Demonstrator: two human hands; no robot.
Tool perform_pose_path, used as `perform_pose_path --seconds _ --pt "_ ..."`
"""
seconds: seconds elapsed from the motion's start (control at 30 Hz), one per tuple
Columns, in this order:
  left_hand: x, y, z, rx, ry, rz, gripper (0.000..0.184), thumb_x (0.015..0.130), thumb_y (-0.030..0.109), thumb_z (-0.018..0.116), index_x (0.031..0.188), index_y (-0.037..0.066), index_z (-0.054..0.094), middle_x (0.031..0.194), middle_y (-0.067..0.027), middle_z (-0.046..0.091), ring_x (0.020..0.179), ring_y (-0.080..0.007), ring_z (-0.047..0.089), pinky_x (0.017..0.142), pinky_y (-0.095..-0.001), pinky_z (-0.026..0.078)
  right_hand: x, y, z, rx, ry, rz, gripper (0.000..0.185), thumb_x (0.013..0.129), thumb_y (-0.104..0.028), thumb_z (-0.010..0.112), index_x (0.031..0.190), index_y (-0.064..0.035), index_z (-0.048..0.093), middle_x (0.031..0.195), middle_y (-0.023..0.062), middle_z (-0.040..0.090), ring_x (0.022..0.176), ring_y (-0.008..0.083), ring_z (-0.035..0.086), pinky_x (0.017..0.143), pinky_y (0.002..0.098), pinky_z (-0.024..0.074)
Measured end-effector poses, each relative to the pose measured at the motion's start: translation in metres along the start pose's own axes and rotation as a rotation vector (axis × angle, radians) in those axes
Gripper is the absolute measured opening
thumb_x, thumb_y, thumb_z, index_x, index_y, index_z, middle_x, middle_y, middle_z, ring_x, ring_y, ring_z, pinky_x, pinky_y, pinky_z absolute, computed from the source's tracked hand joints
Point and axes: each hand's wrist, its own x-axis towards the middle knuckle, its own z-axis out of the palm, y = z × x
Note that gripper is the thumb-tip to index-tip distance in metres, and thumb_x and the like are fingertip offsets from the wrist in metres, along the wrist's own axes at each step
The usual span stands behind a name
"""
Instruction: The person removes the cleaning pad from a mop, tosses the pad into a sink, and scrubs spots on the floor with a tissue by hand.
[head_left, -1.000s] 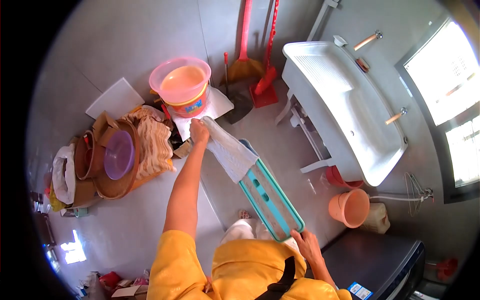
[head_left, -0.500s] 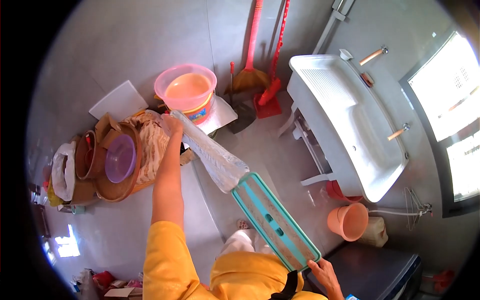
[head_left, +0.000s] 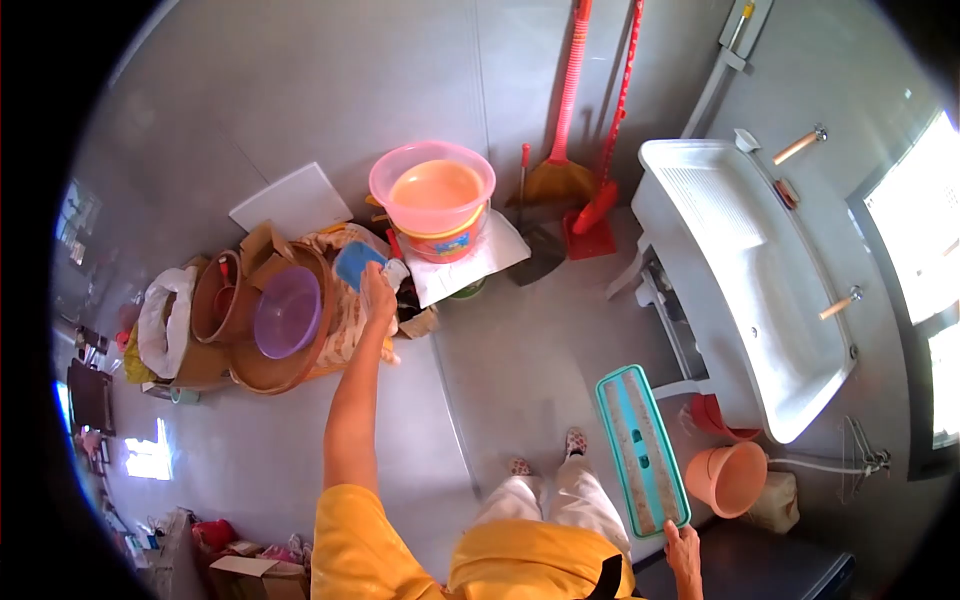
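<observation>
My left hand (head_left: 377, 292) is closed on a cloth, of which a blue part (head_left: 358, 263) and a bit of white show beside the fingers. It is over the striped cloth, left of the pink basin (head_left: 433, 187) on the red bucket (head_left: 440, 246). At the lower right, my right hand (head_left: 683, 548) grips the near end of a long teal-rimmed flat board (head_left: 643, 450). The board's grey-brown face with a teal middle strip and two slots is turned up, and no cloth lies on it.
A white sink (head_left: 745, 270) stands at the right, with an orange bucket (head_left: 727, 479) below. A broom (head_left: 560, 180) and red dustpan (head_left: 590, 236) lean at the back wall. A purple basin (head_left: 288, 312) sits in a brown basket at the left.
The cloth has come off the board and moved left with my left hand, now bunched with blue showing. The board has moved right with my right hand. The view has shifted.
</observation>
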Motion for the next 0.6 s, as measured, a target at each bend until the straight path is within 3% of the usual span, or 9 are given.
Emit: perform_pose_path --seconds 0.17,0.37,0.6 --pt "-0.006 -0.014 -0.043 0.108 -0.090 -0.107 0.011 0.083 0.005 0.051 0.094 0.005 0.048 0.091 -0.0181 0.055 0.090 -0.0367 0.052 0.076 -0.0430 0.040 0.020 0.011 0.010 0.103 -0.013 0.031 0.032 0.087 -0.033 0.055 0.089 -0.0010 0.056 0.052 0.0000 0.043 0.037 0.0080 0.039 0.034 0.0230 0.0294" --pt "-0.071 -0.056 -0.030 -0.070 -0.112 -0.033 0.012 0.080 0.001 0.051 0.092 0.003 0.049 0.087 -0.0166 0.055 0.085 -0.0328 0.054 0.074 -0.0413 0.042 0.042 0.016 0.028 0.160 0.031 -0.269 0.027 0.088 -0.030 0.054 0.088 -0.0027 0.056 0.051 -0.0022 0.042 0.037 0.0068 0.038 0.034 0.0227 0.0274" --pt "-0.148 0.014 -0.048 -0.222 -0.340 -0.044 0.010 0.080 0.002 0.053 0.089 0.002 0.051 0.084 -0.0149 0.056 0.080 -0.0300 0.055 0.073 -0.0374 0.044 0.039 -0.018 0.023 0.176 0.031 -0.244 0.028 0.087 -0.030 0.054 0.079 -0.0028 0.054 0.053 -0.0016 0.043 0.043 0.0069 0.040 0.039 0.0242 0.0305"
